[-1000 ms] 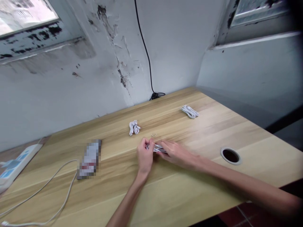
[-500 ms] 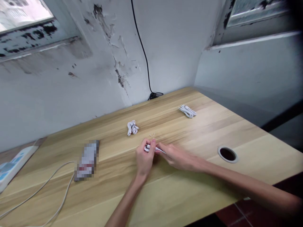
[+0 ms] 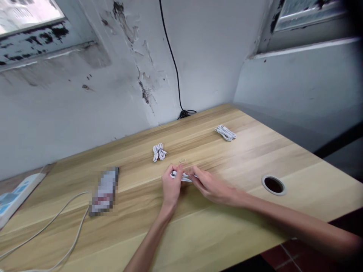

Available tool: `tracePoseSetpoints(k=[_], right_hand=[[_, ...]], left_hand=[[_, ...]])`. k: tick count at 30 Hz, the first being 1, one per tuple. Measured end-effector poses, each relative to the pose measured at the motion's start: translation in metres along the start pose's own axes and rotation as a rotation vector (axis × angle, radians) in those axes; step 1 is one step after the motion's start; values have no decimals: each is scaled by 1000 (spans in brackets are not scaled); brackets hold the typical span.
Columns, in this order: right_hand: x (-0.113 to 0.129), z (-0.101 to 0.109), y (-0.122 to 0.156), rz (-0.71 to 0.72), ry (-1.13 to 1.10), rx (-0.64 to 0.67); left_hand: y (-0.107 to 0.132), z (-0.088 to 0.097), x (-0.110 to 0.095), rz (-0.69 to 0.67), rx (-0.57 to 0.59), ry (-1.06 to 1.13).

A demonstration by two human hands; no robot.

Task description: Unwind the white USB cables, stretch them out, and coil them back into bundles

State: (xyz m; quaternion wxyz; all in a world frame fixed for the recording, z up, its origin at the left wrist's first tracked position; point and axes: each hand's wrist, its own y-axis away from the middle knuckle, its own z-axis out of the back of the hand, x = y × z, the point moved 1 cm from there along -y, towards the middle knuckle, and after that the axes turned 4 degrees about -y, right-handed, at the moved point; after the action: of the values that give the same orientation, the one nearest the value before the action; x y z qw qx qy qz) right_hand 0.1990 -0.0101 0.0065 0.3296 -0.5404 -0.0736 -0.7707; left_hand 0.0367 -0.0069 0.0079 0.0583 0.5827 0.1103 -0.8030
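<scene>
A folded white cable (image 3: 185, 177) is stretched between my two hands, just above the tabletop. My left hand (image 3: 171, 185) is closed around one end, where a plug pokes out past the fingers. My right hand (image 3: 208, 185) pinches the other end, its fingertips hiding part of the cable. Just beyond the hands lies a small pale ring (image 3: 182, 160), which looks like a rubber band or tie. Farther back sit a white cable bundle with a dark tie (image 3: 159, 152) and a second folded white cable (image 3: 225, 133) to the right.
On the left are a blurred-out flat object (image 3: 104, 192), a loose white cord (image 3: 72, 245) and a white-and-blue power strip (image 3: 21, 198). A round cable hole (image 3: 274, 185) opens at the right. A black cable (image 3: 185, 113) coils against the wall.
My right hand has shifted its hold, and more of the cable's folded loops now show between the hands. My left hand stays nearly in place. The ring shows more fully.
</scene>
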Motion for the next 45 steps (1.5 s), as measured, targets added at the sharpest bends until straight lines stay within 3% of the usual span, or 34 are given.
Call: tracePoseSetpoints(k=[3,9,18,25,29,35,38,42,45], right_hand=[[0,0,0,32,5,16],[-4,-4,-1,201,407,32],[-7,0,-2,222,656,77],[-1,-1,0,1,141,11],[5,0,-2,-20,-142,17],[3,1,-5,-77,-314,-70],[-5,5,-7,-132,-398,-158],[-20,14,-16,-175,-698,-313],[-28,20,-24,-202,-858,-394]], left_hand=[[2,-1,-1,71,27,70],[2,-2,-1,143,67,155],[0,-3,0,159,110,198],[8,-1,-10,62,115,150],[10,-1,-14,49,100,133],[8,-3,-12,68,159,128],[-3,4,-4,26,200,112],[-31,22,14,-138,45,-74],[-49,26,25,-226,91,-233]])
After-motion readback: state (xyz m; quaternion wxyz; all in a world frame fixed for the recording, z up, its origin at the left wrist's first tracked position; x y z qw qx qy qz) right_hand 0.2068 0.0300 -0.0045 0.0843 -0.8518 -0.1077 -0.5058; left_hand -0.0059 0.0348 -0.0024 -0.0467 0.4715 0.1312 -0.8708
